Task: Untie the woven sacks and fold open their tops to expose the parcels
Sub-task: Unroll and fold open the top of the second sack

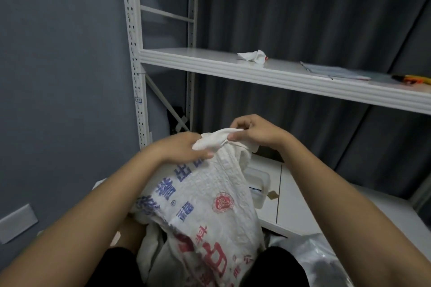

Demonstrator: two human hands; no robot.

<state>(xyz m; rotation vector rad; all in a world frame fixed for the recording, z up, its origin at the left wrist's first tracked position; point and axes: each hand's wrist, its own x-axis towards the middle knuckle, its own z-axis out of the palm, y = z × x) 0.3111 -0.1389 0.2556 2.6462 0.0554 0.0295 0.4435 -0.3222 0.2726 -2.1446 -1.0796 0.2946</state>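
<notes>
A white woven sack printed with blue and red characters stands upright between my knees, low in the middle of the head view. Its top is bunched into a twisted neck. My left hand clasps the neck from the left, thumb pressed on the cloth. From the right, my right hand pinches the upper end of the twist between thumb and fingers. The sack's mouth is closed, so what is inside stays hidden.
A white metal shelf rack rises right behind the sack; on its board lie a crumpled white cloth, a flat clear bag and an orange-yellow tool. A white box sits on the lower board. A clear plastic bag lies at lower right.
</notes>
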